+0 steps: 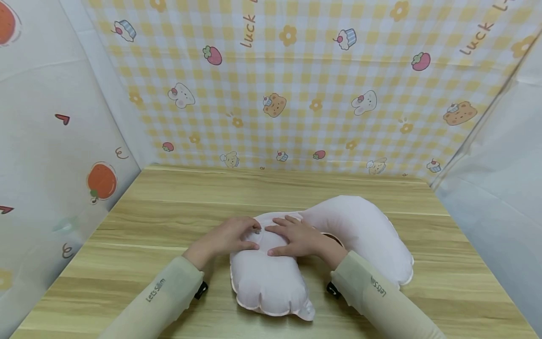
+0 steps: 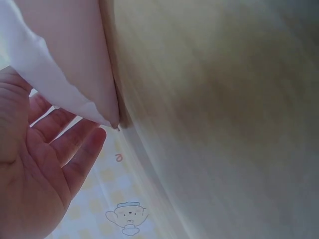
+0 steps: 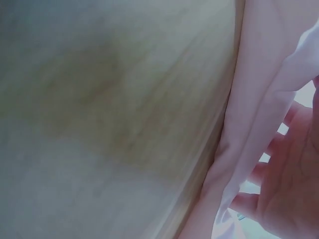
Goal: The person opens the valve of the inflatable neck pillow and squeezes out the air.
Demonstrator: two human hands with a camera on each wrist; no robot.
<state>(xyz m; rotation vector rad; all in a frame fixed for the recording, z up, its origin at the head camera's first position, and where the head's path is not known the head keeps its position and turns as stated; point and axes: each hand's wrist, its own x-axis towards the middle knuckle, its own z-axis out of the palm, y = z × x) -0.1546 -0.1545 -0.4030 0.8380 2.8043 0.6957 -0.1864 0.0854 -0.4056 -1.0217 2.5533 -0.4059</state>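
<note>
A pale pink, puffed-up U-shaped neck pillow (image 1: 360,226) lies on the wooden table, its scalloped left end pointing toward me. On the left arm of the pillow, my left hand (image 1: 230,238) touches the outer edge, thumb and bent fingers beside a small valve-like nub (image 1: 257,231). The left wrist view shows the fingers of this hand (image 2: 55,144) loosely extended along the pillow's seam (image 2: 65,89). My right hand (image 1: 296,238) rests on top of the same arm with fingers spread. In the right wrist view its fingers (image 3: 254,199) lie against the pillow's side.
The wood-grain table (image 1: 169,197) runs back to a yellow checked cloth (image 1: 288,70) with cartoon prints. Pale curtains hang on the left (image 1: 51,155) and right (image 1: 504,165). Small black devices (image 1: 201,290) sit under both sleeves at the wrists.
</note>
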